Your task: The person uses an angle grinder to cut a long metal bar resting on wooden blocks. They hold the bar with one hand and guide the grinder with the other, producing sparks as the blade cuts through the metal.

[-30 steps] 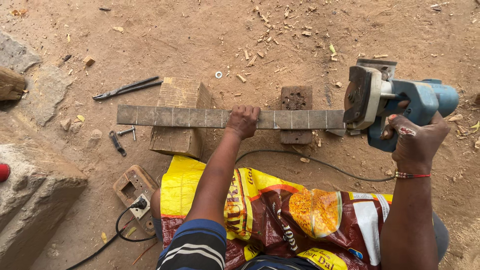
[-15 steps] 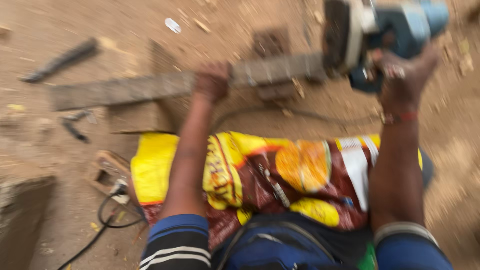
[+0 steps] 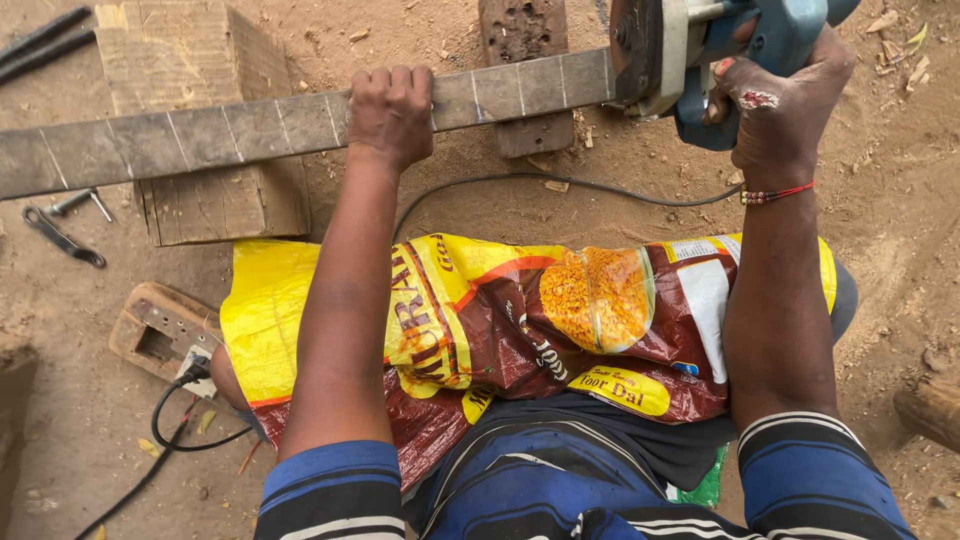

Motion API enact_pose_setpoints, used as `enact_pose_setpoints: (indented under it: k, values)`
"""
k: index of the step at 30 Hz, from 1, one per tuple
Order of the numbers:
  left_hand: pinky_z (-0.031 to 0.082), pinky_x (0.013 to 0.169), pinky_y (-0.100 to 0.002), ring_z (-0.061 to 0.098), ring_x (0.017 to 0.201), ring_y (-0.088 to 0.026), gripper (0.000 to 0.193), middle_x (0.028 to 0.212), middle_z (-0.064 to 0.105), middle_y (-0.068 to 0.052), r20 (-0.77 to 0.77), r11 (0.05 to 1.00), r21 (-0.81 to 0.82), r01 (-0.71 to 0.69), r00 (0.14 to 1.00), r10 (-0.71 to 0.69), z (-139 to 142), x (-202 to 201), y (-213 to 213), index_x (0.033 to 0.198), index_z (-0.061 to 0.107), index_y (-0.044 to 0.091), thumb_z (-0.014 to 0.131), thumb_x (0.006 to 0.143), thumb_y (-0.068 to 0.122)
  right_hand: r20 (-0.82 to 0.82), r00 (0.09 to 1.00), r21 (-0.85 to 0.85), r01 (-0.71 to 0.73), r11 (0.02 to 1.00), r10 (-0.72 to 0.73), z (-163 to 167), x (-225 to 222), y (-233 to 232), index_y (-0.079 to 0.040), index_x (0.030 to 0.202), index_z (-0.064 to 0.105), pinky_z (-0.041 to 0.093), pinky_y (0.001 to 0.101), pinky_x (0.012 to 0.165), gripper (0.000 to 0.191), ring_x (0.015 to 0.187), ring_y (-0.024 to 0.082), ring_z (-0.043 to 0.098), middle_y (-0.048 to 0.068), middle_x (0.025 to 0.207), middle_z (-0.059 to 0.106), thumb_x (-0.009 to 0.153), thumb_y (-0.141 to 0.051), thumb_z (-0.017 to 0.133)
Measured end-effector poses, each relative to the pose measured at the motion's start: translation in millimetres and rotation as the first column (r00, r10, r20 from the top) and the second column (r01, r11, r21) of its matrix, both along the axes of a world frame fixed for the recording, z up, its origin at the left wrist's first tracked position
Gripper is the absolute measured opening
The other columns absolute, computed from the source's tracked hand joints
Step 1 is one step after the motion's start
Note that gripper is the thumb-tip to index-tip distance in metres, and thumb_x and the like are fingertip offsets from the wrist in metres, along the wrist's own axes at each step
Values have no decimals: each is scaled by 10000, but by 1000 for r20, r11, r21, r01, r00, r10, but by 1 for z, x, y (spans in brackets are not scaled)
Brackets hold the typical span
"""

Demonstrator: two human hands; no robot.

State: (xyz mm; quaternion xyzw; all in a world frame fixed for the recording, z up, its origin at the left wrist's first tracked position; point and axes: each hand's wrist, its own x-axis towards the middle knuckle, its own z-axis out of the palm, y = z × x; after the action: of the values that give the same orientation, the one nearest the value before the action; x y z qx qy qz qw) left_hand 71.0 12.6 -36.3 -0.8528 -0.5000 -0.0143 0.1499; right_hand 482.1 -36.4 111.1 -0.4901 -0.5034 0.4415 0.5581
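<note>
Fingers (image 3: 392, 82) of the left hand (image 3: 390, 115) curl tight over the far edge of the plank (image 3: 250, 128), the knuckles toward the camera and the palm pressing the wood down. That plank is long, narrow and dark, crossed by pale lines at even steps, and it runs from the left border slightly uphill to the right. It lies across a pale wood block (image 3: 195, 120) on the left and a smaller dark block (image 3: 525, 80) further right, both standing on the dirt ground (image 3: 880, 250). The right hand (image 3: 780, 110) is closed in a full grip around the blue body of the saw (image 3: 700, 50), whose grey guard meets the right end of the plank; whether the blade touches the wood cannot be seen. A red thread band (image 3: 775, 193) circles that wrist. From the saw a black cable (image 3: 560, 182) sags along the ground toward the person. A yellow and maroon sack (image 3: 500, 320) lies spread over the lap, between the two forearms. Both sleeves are blue with white stripes. To the left of the sack sits a small wooden socket board (image 3: 160, 330) with a plug and a black cord (image 3: 175, 430) looping away from it. A dark spanner (image 3: 62, 238) lies on the ground left of the pale block, and a black tool (image 3: 45, 40) rests in the upper left corner.
</note>
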Motion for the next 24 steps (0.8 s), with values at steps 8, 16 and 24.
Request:
enact_pose_setpoints:
  k: [8, 16, 24]
  values:
    - [456, 538, -331, 594, 567, -148, 125, 736, 665, -82, 29, 1000, -13, 1, 1000, -1, -11, 3, 0, 987, 664, 99, 574, 916, 150, 45, 996, -47, 79, 996, -77, -14, -7, 7, 74, 1017, 638, 549, 303, 567, 129, 629, 185, 650, 125, 848, 665, 914, 120, 700]
    - [442, 554, -339, 561, 569, -145, 119, 705, 625, -73, -17, 1000, -10, -12, 1000, 11, -12, 1, -1, 967, 657, 96, 585, 908, 170, 1, 1000, -7, 7, 1000, -7, -26, -3, 8, 84, 1059, 644, 567, 328, 572, 153, 653, 222, 679, 150, 860, 674, 924, 147, 677]
    - [438, 579, -349, 565, 590, -148, 164, 717, 620, -76, -19, 1000, 7, -13, 1000, 13, -14, 2, -1, 991, 649, 86, 609, 916, 226, -38, 999, -36, 7, 999, -8, -26, -3, 8, 83, 1065, 612, 548, 333, 534, 139, 612, 236, 668, 151, 831, 649, 960, 156, 666]
